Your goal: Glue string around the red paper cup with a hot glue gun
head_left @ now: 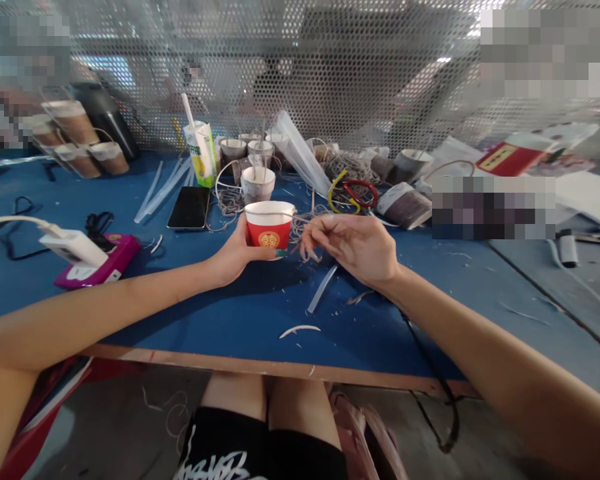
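My left hand [233, 257] grips a red paper cup [269, 230] with a white rim band and a gold round emblem, held upright above the table. A thin cord or wire runs across the cup near its rim. To the right of the cup is my right hand [363, 247], palm turned partly up, fingers loosely bent and apart, with nothing plain to see in them. Behind the held cup stands a whitish cup [258, 185]. A clear plastic strip [323, 288] and a curved white offcut [300, 329] lie on the blue tabletop below my hands.
A phone [189, 207], a drink carton [200, 155] with a straw and a magenta power strip [123, 257] are on the left. Brown cups [75, 123] stand behind them. Tangled cord [347, 163], clear strips [300, 153] and more cups line the perforated metal screen [260, 60].
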`<state>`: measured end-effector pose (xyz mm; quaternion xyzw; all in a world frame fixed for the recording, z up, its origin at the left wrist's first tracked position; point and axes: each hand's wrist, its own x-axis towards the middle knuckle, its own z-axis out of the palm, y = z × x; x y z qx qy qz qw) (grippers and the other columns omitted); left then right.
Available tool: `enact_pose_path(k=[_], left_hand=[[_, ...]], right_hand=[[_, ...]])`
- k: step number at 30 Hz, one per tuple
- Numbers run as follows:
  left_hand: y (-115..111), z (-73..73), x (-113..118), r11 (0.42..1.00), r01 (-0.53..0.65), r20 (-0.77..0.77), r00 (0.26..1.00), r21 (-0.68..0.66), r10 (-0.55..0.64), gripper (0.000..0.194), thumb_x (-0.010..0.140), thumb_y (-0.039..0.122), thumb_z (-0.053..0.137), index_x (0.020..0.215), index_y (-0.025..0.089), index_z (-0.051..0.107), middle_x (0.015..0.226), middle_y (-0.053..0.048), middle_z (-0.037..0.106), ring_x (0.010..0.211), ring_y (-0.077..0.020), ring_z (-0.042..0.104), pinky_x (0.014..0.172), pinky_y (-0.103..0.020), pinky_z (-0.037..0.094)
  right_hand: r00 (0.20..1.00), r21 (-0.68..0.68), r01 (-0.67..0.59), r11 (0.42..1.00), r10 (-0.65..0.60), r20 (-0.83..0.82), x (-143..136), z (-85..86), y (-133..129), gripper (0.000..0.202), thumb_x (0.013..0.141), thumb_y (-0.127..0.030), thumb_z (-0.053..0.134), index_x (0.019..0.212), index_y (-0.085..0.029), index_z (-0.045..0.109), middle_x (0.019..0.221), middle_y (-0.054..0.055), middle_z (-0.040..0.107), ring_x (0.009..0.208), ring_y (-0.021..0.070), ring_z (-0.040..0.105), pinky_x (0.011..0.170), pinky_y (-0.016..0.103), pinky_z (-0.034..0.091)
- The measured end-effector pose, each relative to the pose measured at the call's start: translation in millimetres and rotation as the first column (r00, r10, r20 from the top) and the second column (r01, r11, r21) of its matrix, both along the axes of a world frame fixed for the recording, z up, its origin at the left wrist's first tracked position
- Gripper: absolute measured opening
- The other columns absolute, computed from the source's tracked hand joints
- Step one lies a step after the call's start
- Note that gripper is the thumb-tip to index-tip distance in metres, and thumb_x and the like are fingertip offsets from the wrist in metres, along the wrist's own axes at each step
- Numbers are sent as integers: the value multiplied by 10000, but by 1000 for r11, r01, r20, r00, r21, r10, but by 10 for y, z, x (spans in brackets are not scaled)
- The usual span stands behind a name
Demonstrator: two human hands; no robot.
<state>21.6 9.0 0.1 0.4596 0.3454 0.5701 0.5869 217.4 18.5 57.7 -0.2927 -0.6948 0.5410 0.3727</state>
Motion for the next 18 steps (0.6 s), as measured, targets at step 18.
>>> enact_pose_path(k=[18], left_hand=[[-15,35,-23,994,109,16,994,-19,-108,721,465,57,828,1117,204,559,975,0,689,850,-159,652,779,-310,549]], right_hand=[[965,517,245,820,-257,-48,-6,-116,98,567,773,-588,729,538,-191,399,507,-65,345,483,52,276,448,235,208]])
